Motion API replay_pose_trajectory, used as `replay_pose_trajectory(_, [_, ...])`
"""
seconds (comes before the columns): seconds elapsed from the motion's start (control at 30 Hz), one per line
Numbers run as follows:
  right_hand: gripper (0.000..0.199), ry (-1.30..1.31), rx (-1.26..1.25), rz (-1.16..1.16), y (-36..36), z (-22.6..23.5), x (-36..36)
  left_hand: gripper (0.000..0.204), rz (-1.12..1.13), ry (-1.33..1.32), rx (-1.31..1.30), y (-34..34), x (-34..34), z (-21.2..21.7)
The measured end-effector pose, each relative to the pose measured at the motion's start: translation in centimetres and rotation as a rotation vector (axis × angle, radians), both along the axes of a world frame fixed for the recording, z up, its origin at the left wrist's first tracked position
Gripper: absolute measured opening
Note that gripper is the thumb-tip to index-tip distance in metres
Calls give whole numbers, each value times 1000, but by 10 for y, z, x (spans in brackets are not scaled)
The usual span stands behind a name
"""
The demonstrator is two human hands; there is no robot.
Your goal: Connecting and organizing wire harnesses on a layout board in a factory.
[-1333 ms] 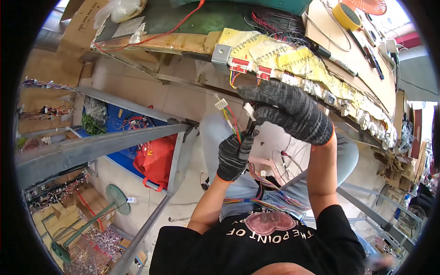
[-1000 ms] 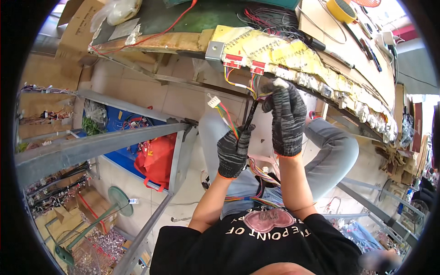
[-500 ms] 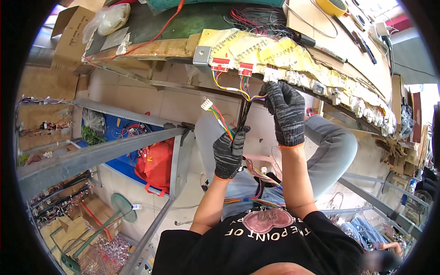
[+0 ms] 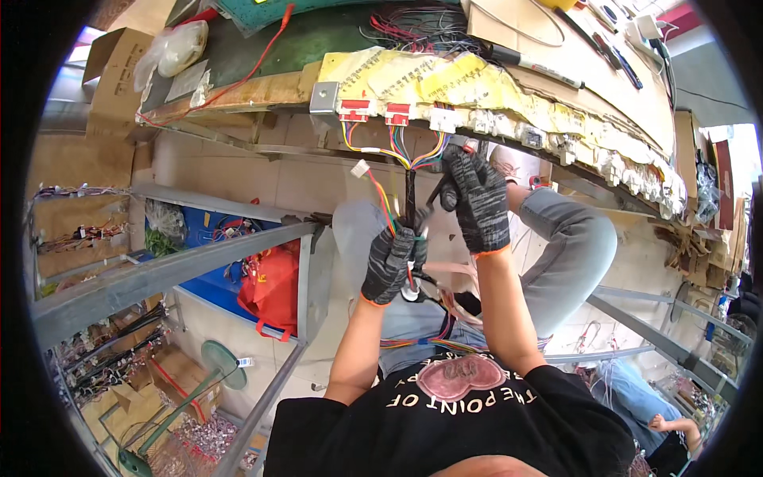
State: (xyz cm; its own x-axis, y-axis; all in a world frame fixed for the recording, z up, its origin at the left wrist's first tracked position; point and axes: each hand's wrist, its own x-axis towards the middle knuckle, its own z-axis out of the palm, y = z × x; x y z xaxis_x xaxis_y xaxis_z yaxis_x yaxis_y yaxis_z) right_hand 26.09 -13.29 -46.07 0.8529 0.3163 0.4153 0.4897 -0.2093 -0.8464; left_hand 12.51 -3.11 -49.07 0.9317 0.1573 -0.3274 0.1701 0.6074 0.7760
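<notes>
The person's left hand (image 4: 391, 264), in a dark knit glove with an orange cuff, is closed tight around a bundle of coloured wires (image 4: 411, 195) just below the edge of the workbench (image 4: 262, 48). The wires fan upward from that fist to red connectors (image 4: 354, 110) and white connectors (image 4: 443, 119) set in a row along the front of a yellow assembly board (image 4: 413, 75). One loose branch of red and yellow wire ends in a small white plug (image 4: 361, 168) that hangs free to the left of the bundle, apart from the board.

The right hand (image 4: 479, 199), gloved the same way, sits higher and to the right, just under the board's edge. Its fingers are curled in a narrow grip near the top of the bundle, where the strands spread out; exactly what they pinch cannot be told. The two hands are close together, the right above the left.

More of the harness trails down from the left fist over the person's lap, across grey trousers (image 4: 572, 246). To the left stand a grey metal shelf frame (image 4: 183, 266), a blue bin (image 4: 214, 278) and a red bag (image 4: 270, 290). A black marker (image 4: 528, 65) lies on the benchtop above the board.
</notes>
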Motion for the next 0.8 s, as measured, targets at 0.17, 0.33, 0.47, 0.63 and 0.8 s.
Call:
replay_pose_trajectory(0.17, [27, 736, 289, 97, -10, 20, -5, 51, 265, 0, 182, -21, 12, -20])
replay_pose_trajectory(0.33, [29, 724, 257, 83, -13, 18, 5, 37, 560, 108, 538, -23, 8, -47])
replay_pose_trajectory(0.47, [28, 713, 283, 15, -8, 24, 0, 24, 657, 89, -484, -7, -15, -60])
replay_pose_trajectory(0.63, [26, 660, 285, -80, -1, 20, -2, 20, 1015, 272, 261, -37, -16, -25])
replay_pose_trajectory(0.8, [23, 238, 37, -184, -5, 14, 6, 32, 324, 52, -210, -46, -23, 22])
